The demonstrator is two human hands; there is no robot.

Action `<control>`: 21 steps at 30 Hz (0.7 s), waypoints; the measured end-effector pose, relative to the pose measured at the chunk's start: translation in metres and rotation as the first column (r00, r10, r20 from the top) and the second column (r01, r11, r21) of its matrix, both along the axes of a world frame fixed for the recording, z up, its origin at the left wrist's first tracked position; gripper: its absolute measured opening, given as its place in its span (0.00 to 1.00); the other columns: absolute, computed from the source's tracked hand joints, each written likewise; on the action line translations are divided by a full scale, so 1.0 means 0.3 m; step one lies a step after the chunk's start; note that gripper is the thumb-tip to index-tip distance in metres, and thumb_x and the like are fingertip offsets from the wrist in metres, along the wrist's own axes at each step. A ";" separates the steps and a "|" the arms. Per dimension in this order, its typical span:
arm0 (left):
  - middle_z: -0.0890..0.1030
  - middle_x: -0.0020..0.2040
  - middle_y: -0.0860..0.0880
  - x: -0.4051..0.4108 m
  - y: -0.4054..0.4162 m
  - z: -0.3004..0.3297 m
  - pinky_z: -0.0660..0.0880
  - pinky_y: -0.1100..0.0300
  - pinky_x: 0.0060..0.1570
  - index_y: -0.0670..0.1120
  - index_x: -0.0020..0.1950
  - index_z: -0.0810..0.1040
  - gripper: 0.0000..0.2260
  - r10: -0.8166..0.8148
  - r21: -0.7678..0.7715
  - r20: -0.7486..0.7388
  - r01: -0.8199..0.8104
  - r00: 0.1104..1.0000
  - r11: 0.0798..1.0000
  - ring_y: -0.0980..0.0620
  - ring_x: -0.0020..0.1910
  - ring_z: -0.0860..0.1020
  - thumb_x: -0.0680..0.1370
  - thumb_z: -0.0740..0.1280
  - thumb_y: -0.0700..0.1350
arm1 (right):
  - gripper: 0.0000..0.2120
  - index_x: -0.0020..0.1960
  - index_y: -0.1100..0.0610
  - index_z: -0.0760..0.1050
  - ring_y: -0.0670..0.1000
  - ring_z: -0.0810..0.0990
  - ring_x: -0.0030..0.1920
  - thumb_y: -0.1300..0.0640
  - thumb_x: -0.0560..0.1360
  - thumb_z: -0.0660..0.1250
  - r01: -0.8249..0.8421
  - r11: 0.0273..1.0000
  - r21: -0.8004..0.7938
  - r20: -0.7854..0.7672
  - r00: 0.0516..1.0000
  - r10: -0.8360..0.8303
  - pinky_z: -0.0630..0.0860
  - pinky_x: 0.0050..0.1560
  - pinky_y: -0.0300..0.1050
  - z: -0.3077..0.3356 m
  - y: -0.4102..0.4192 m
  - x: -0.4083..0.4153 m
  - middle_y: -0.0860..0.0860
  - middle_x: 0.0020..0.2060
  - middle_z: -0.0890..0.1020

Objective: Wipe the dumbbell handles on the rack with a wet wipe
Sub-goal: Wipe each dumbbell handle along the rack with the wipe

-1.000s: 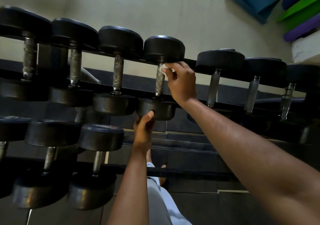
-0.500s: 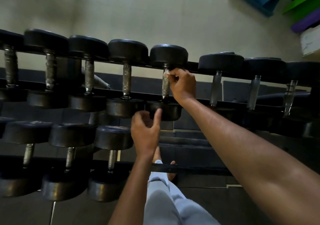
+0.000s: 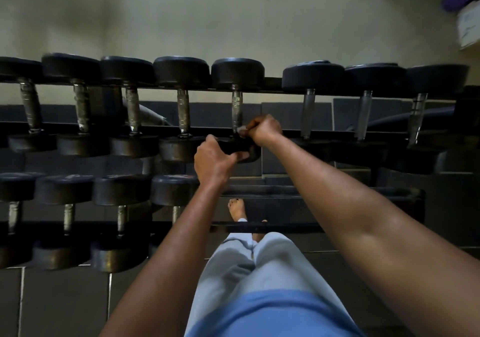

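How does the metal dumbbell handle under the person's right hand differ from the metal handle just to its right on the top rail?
The knurled metal handle being wiped looks rough; the smooth grey handle beside it is plain. The first has the right hand pinching a white wipe at its near end; the second is untouched. Both sit between black round heads.

A dark two-tier rack (image 3: 272,83) carries black dumbbells (image 3: 181,108) laid across its rails, a full row at the level of the right hand (image 3: 263,131), four more below the left hand (image 3: 213,158).
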State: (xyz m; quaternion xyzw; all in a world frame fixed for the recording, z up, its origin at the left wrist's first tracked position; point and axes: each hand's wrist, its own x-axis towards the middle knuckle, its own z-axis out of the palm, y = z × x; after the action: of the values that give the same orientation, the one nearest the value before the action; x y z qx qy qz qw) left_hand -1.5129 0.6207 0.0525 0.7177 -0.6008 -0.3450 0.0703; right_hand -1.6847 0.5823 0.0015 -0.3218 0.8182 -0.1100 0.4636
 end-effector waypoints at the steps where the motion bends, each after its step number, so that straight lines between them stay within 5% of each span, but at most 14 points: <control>1: 0.86 0.53 0.49 0.002 -0.002 0.001 0.75 0.62 0.44 0.46 0.59 0.79 0.32 0.006 0.005 -0.010 -0.006 1.000 1.000 0.52 0.51 0.84 0.65 0.85 0.61 | 0.08 0.49 0.49 0.82 0.48 0.82 0.50 0.49 0.74 0.80 0.025 1.000 0.016 0.024 0.999 -0.025 0.76 0.52 0.43 -0.008 -0.004 -0.004 0.45 0.45 0.84; 5: 0.86 0.53 0.50 0.014 -0.017 0.004 0.73 0.65 0.44 0.47 0.59 0.80 0.31 0.030 0.044 -0.028 -0.029 0.999 0.999 0.58 0.47 0.79 0.64 0.86 0.60 | 0.10 0.54 0.53 0.84 0.51 0.85 0.49 0.50 0.75 0.78 0.164 0.984 0.067 0.137 0.975 -0.172 0.82 0.54 0.46 -0.039 -0.021 -0.007 0.50 0.47 0.86; 11: 0.86 0.51 0.53 0.018 -0.019 0.001 0.71 0.63 0.39 0.50 0.57 0.80 0.31 0.038 0.046 -0.012 -0.037 0.999 0.998 0.59 0.45 0.78 0.63 0.85 0.63 | 0.05 0.56 0.56 0.80 0.44 0.79 0.40 0.59 0.81 0.72 0.298 0.954 0.010 0.334 0.899 -0.284 0.75 0.32 0.31 -0.037 -0.068 -0.033 0.51 0.49 0.82; 14: 0.84 0.50 0.54 0.017 -0.021 -0.002 0.73 0.61 0.41 0.50 0.57 0.80 0.32 0.041 0.050 0.012 -0.041 0.999 0.998 0.57 0.45 0.80 0.62 0.84 0.65 | 0.07 0.55 0.56 0.79 0.45 0.77 0.36 0.59 0.80 0.74 0.525 0.851 0.024 0.415 0.769 -0.486 0.74 0.28 0.35 -0.002 -0.143 -0.021 0.50 0.42 0.82; 16: 0.85 0.51 0.53 0.019 -0.026 -0.004 0.73 0.60 0.41 0.49 0.58 0.80 0.33 0.043 0.057 0.013 -0.043 0.999 0.997 0.57 0.45 0.79 0.62 0.85 0.65 | 0.07 0.53 0.55 0.80 0.47 0.78 0.34 0.56 0.79 0.76 0.606 0.794 0.040 0.423 0.710 -0.563 0.75 0.30 0.40 0.005 -0.192 -0.015 0.50 0.38 0.85; 21: 0.85 0.52 0.52 0.025 -0.020 -0.005 0.78 0.58 0.42 0.49 0.58 0.80 0.34 0.049 0.057 0.006 -0.049 0.999 0.997 0.53 0.49 0.83 0.62 0.84 0.66 | 0.09 0.54 0.52 0.83 0.50 0.89 0.48 0.58 0.75 0.79 0.650 0.759 0.026 0.509 0.645 -0.570 0.85 0.54 0.57 0.007 -0.189 -0.008 0.48 0.45 0.90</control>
State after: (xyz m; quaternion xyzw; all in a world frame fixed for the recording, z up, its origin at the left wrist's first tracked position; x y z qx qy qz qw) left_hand -1.5054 0.6147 0.0510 0.7346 -0.5732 -0.3585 0.0567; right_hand -1.6872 0.5256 0.0036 -0.0239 0.7224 -0.4022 0.5620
